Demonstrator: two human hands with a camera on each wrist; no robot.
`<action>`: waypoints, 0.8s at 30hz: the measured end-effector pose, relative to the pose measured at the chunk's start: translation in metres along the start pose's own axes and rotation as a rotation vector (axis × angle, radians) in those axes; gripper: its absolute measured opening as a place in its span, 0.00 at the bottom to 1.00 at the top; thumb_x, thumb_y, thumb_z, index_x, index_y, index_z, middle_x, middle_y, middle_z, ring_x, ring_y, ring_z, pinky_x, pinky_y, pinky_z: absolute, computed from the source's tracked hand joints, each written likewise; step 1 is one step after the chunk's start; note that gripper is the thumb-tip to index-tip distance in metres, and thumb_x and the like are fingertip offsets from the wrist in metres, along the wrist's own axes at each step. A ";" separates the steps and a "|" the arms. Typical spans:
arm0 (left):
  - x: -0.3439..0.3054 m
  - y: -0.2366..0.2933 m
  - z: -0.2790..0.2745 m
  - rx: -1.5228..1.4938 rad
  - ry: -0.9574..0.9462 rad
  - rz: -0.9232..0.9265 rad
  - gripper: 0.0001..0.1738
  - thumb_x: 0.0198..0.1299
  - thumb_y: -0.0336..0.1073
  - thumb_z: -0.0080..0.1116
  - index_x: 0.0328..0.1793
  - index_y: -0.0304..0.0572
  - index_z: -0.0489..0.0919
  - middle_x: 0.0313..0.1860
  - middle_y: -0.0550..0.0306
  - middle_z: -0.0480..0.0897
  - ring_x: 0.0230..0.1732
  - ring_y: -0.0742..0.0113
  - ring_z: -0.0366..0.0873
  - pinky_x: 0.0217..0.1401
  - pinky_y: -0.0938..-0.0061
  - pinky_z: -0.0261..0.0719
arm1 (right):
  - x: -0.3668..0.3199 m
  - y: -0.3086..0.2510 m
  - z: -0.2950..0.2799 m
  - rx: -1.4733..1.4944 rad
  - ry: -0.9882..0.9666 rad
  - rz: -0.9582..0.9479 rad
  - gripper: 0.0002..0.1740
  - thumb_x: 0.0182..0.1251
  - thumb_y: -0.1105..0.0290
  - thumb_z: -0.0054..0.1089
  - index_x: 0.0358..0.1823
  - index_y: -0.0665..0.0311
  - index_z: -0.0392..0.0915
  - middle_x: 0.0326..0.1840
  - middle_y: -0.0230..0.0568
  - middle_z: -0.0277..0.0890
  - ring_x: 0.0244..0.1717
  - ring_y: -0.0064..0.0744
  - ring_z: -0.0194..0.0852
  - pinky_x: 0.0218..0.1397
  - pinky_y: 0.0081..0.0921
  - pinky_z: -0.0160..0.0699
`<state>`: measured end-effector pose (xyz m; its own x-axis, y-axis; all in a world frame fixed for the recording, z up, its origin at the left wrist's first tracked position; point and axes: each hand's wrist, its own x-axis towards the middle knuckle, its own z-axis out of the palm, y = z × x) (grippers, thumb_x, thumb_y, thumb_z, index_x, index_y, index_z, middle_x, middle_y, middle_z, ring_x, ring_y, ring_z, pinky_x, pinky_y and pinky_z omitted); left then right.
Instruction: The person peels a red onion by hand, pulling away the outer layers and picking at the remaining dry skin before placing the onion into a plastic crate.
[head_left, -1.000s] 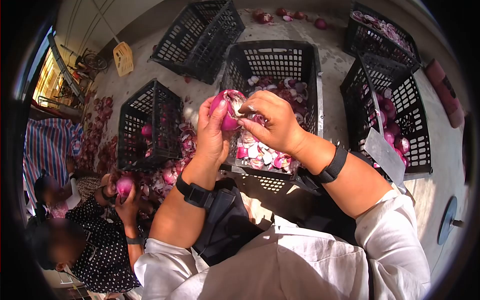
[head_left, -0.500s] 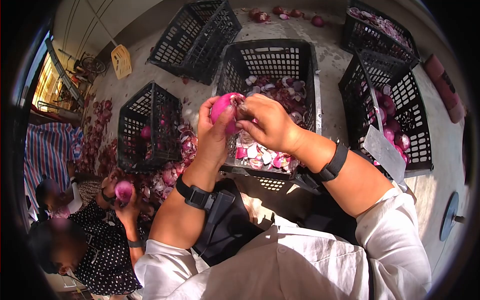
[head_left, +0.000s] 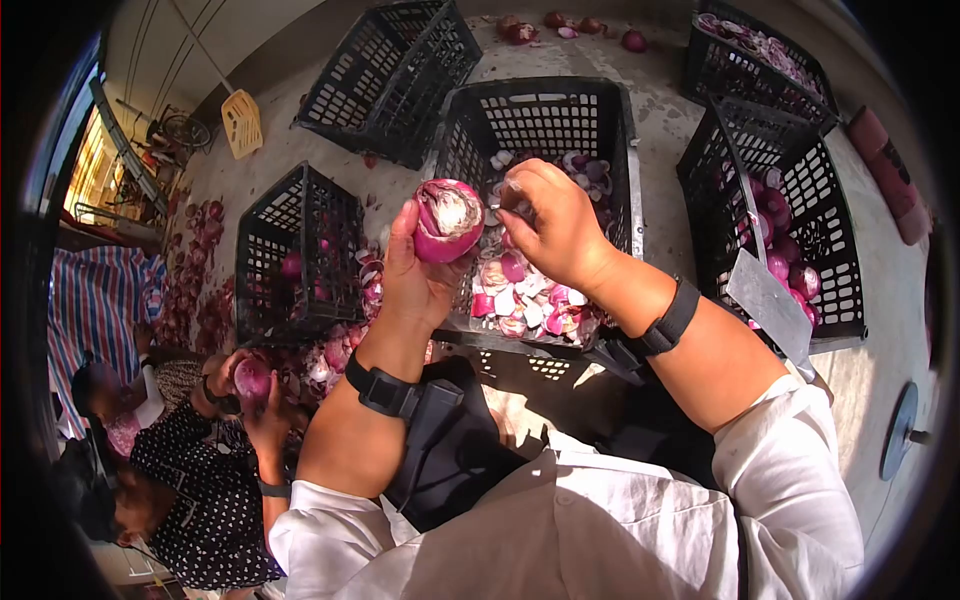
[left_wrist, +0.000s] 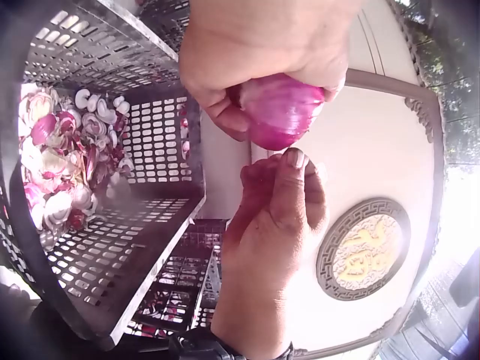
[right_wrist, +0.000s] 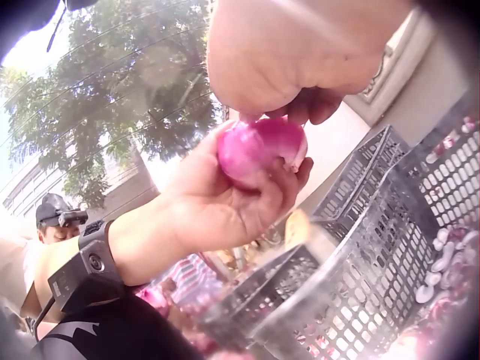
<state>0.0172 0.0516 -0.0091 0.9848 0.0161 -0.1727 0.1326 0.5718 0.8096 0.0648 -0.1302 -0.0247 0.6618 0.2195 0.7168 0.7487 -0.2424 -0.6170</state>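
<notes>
My left hand [head_left: 412, 275] holds a red onion [head_left: 452, 238] over the near left corner of the middle black crate [head_left: 640, 190], with the onion's pale, papery end facing up. Just right of the onion is my right hand [head_left: 562, 228], fingers curled and thumb close to them, apart from the onion in the head view. I cannot tell whether anything small sits between its fingertips. In the left wrist view the onion [left_wrist: 279, 112] shows glossy purple above the right thumb. Inside the middle crate lie loose onion skins and pieces [head_left: 520, 300].
Left stands a black crate [head_left: 290, 215] with onions; another [head_left: 395, 85] is behind it. On the right, one crate holds onions [head_left: 780, 235], another sliced-looking pieces [head_left: 765, 50]. A flat metal plate [head_left: 768, 305] juts near my right forearm. Nearby, another person [head_left: 200, 500] holds an onion.
My right hand has come away from the onion toward the right. The onion has turned in my left hand, so its pale end now faces up.
</notes>
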 end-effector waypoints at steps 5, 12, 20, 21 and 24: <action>-0.003 0.000 0.003 -0.021 -0.016 -0.001 0.26 0.68 0.58 0.46 0.58 0.47 0.75 0.50 0.55 0.82 0.46 0.64 0.83 0.43 0.67 0.86 | 0.001 -0.003 -0.006 0.167 -0.062 0.170 0.13 0.48 0.83 0.60 0.38 0.67 0.77 0.34 0.44 0.76 0.39 0.47 0.76 0.42 0.32 0.77; -0.001 -0.004 0.001 0.091 -0.051 0.112 0.23 0.68 0.50 0.50 0.59 0.42 0.73 0.51 0.56 0.80 0.51 0.65 0.80 0.53 0.67 0.81 | 0.001 -0.011 -0.003 0.148 -0.056 -0.208 0.15 0.41 0.71 0.72 0.33 0.63 0.79 0.34 0.41 0.74 0.35 0.45 0.72 0.40 0.36 0.74; -0.002 -0.004 0.006 0.123 -0.108 0.175 0.22 0.66 0.38 0.57 0.61 0.40 0.66 0.53 0.53 0.77 0.52 0.67 0.78 0.57 0.70 0.78 | 0.001 -0.014 -0.003 0.102 -0.093 -0.250 0.16 0.38 0.72 0.73 0.32 0.62 0.78 0.33 0.39 0.73 0.34 0.44 0.70 0.38 0.36 0.74; -0.002 -0.004 0.006 0.124 -0.102 0.172 0.22 0.66 0.37 0.57 0.61 0.40 0.66 0.53 0.53 0.77 0.52 0.67 0.78 0.57 0.71 0.78 | 0.001 -0.015 -0.003 0.088 -0.105 -0.255 0.16 0.38 0.72 0.72 0.31 0.62 0.78 0.32 0.39 0.72 0.34 0.44 0.70 0.38 0.36 0.74; -0.001 -0.004 0.005 0.176 -0.090 0.187 0.24 0.64 0.38 0.59 0.63 0.39 0.66 0.53 0.53 0.77 0.52 0.67 0.77 0.58 0.71 0.77 | 0.002 -0.016 -0.004 0.073 -0.131 -0.279 0.15 0.38 0.73 0.71 0.30 0.62 0.77 0.31 0.38 0.71 0.33 0.43 0.69 0.37 0.36 0.73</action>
<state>0.0160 0.0446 -0.0094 0.9990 0.0311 0.0334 -0.0433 0.4139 0.9093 0.0546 -0.1293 -0.0122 0.4263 0.3891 0.8166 0.8996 -0.0880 -0.4277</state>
